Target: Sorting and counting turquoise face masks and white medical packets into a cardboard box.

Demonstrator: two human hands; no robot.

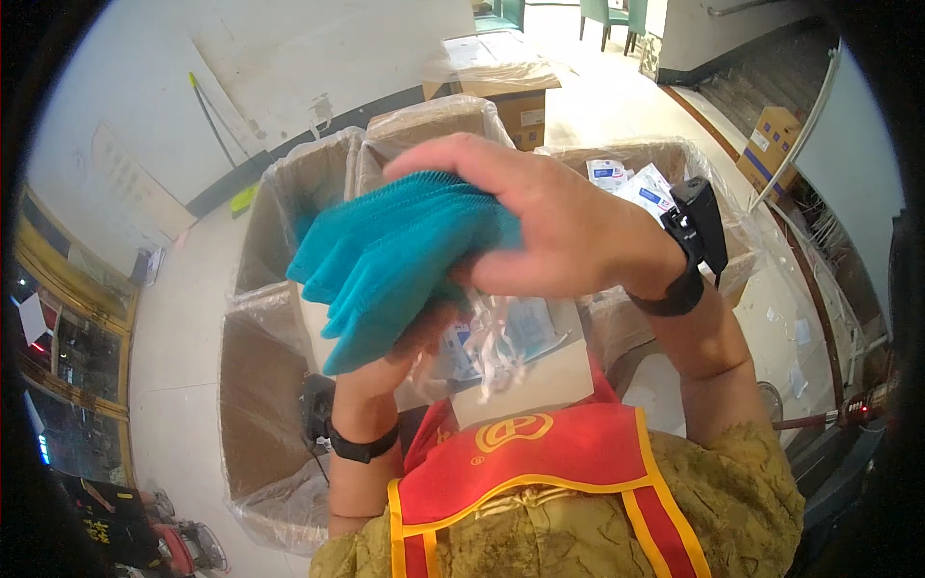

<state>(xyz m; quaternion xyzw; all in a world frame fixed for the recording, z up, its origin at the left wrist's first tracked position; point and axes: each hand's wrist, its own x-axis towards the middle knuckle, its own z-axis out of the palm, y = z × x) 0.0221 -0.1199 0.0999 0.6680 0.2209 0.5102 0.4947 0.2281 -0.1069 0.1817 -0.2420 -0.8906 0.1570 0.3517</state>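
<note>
A fanned stack of teal face masks [395, 246] is held up in front of my chest, with pale ear loops [493, 352] dangling beneath it. My right hand [544, 222] is closed round the stack's right end, thumb below and fingers over the top. Under the stack, my left hand [419, 332] grips it from the lower side; most of its fingers are hidden by the masks. Below the hands sits an open carton [525, 385] at my lap, with white and blue packets showing inside. Both hands are slightly blurred.
Large plastic-lined cardboard boxes [260, 385] stand on the left and ahead. A lined box [665, 149] on the right holds white and blue packets [647, 193]. Farther off are a wrapped carton [501, 82], another carton [771, 144] by the stairs, and a green broom [241, 200].
</note>
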